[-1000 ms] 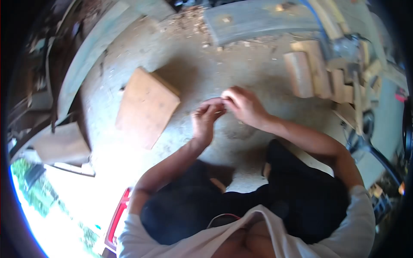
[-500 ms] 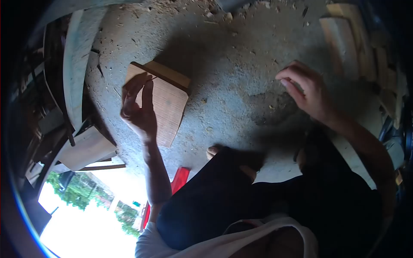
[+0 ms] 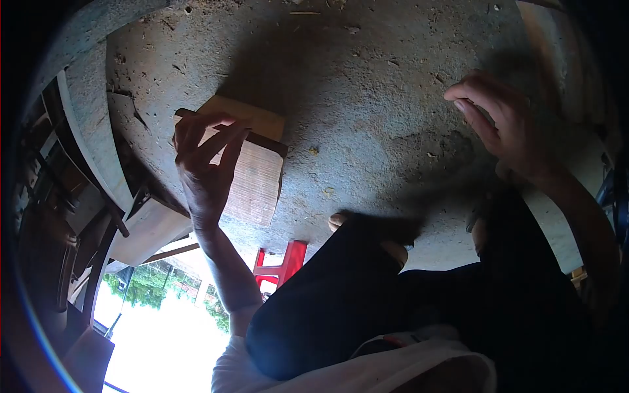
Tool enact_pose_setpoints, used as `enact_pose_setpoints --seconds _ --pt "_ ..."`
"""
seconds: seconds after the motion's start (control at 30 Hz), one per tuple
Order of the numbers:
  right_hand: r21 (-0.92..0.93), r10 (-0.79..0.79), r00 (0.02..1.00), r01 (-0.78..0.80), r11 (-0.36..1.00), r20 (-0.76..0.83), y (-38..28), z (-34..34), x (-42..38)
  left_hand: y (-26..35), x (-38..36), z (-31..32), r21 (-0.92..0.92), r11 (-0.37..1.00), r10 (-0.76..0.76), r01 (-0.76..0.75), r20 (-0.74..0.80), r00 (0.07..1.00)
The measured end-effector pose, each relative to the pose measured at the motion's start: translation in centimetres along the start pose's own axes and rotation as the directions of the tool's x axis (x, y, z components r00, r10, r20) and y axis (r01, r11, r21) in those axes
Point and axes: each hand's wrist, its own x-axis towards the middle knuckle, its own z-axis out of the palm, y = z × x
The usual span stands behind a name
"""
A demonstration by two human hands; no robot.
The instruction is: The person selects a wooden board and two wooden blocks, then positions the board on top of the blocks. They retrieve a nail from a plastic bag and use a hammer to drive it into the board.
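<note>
1. left hand (image 3: 206, 164): before the wooden block (image 3: 252, 190), thumb and a finger nearly meeting; whether they pinch anything, i cannot tell.
2. wooden block: on the concrete floor (image 3: 367, 131), partly hidden by that hand.
3. right hand (image 3: 511, 124): above the floor, thumb and forefinger loosely parted.

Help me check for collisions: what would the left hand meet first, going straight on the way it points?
Probably the wooden piece, at its tan far part just beyond the fingers of the left hand. Depth is unclear, so the hand might pass above it, over the floor.
</note>
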Motion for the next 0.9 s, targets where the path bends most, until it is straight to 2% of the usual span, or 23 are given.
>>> enact_pose_setpoints --seconds 0.2,0.3,0.37,0.57,0.9 --pt "0.003 0.029 0.999 -0.029 1.0 0.044 0.3 0.4 -0.2 -0.4 0.4 -1.0 -0.033 0.999 0.019 -0.016 0.099 0.995" --pt "0.02 -0.044 0.998 0.043 0.999 0.046 0.0 1.4 0.6 -0.4 0.3 -1.0 -0.062 0.997 0.052 -0.046 0.102 0.993" --pt "0.029 -0.079 0.989 0.076 0.997 0.122 -0.4 1.9 1.6 -0.1 0.2 -1.0 -0.063 0.997 0.05 -0.044 0.102 0.993" --pt "0.048 -0.159 0.986 0.156 0.987 0.052 -0.6 2.8 3.6 -0.2 -0.1 -0.9 0.0 0.997 0.079 -0.08 0.108 0.991" --pt "0.022 -0.094 0.989 0.092 0.996 0.11 -0.4 3.0 2.2 0.3 -0.4 -1.0 0.079 0.991 0.102 -0.104 0.037 0.994"
